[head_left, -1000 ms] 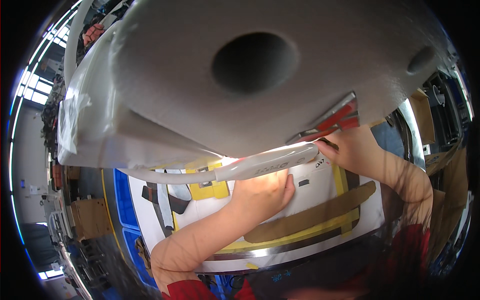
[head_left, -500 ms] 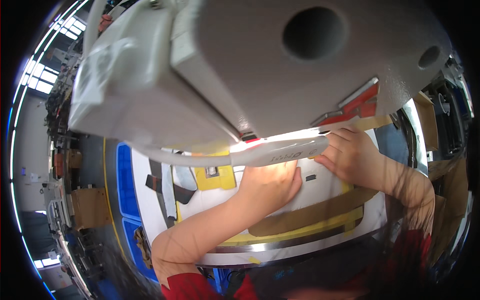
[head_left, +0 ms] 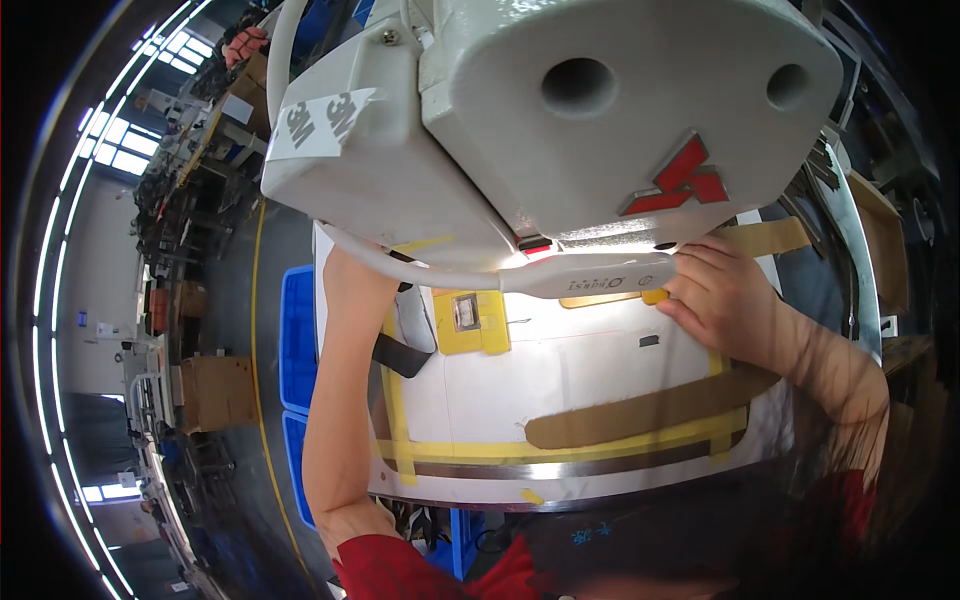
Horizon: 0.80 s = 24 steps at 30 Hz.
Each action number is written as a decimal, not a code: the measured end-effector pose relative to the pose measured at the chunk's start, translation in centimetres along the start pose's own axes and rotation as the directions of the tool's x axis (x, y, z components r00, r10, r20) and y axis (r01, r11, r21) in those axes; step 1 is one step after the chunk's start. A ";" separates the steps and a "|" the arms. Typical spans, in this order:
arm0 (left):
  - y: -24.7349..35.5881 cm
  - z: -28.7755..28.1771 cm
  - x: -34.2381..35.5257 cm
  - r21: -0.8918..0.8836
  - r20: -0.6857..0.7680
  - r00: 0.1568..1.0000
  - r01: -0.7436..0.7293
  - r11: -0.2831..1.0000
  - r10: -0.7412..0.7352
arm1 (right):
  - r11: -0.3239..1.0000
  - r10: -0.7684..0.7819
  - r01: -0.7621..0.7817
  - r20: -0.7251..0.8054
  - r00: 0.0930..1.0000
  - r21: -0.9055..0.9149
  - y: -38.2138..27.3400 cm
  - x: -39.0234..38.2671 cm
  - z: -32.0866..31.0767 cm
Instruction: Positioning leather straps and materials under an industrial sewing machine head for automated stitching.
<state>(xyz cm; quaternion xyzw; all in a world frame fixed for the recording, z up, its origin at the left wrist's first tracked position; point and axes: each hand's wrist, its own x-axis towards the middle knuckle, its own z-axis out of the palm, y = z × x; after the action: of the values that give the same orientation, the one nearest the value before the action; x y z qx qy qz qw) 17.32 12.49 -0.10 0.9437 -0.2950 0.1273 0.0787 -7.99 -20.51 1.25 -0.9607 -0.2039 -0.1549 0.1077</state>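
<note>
My right hand point(head_left: 722, 300) is beside the right end of the lamp under a white sewing machine head point(head_left: 620, 130). Its fingers are bent together at a small yellow piece point(head_left: 655, 296); what they grip is partly hidden. A tan strip point(head_left: 770, 238) sticks out behind that hand. Under the lamp point(head_left: 590, 278) lies a narrow tan piece point(head_left: 595, 300). My left arm reaches up at the left, and its hand is hidden behind the machine head. A yellow plate point(head_left: 493, 325) with a metal insert lies on the white work surface point(head_left: 480, 390).
A long brown strip point(head_left: 640, 410) lies across the near part of the surface, by yellow tape point(head_left: 560, 452). Black straps point(head_left: 405, 357) lie at the left. Blue bins point(head_left: 298, 340) stand beyond the left edge, cardboard boxes point(head_left: 217, 393) farther off. The machine head overhangs the surface.
My left hand has left the middle of the surface, moving left and away behind the machine head. My right hand stays by the lamp. The view has shifted, showing more of the machine.
</note>
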 end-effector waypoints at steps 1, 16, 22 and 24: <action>0.0 0.1 0.1 0.124 -0.033 0.996 -0.076 0.989 0.080 | 1.000 0.003 -0.003 0.001 1.000 0.005 0.0 0.0 0.0; 15.0 -1.1 -5.0 -0.703 0.188 0.925 -0.109 0.703 0.332 | 0.998 -0.026 0.032 -0.106 0.994 0.055 0.5 -0.4 0.7; 15.6 2.0 -2.7 -0.649 0.252 0.916 -0.079 0.757 0.311 | 0.998 -0.051 0.055 -0.102 0.993 0.037 0.8 -0.3 0.9; 15.2 2.8 -2.5 -0.653 0.236 0.923 -0.082 0.753 0.304 | 0.996 -0.030 0.037 -0.098 0.995 0.076 0.8 -0.2 0.7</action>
<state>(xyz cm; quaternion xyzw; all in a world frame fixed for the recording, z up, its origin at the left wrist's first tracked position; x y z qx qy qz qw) 7.10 0.79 -2.41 0.8333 -0.4265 -0.1300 0.3267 -7.69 -21.08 0.42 -0.9436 -0.2203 -0.1950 0.1522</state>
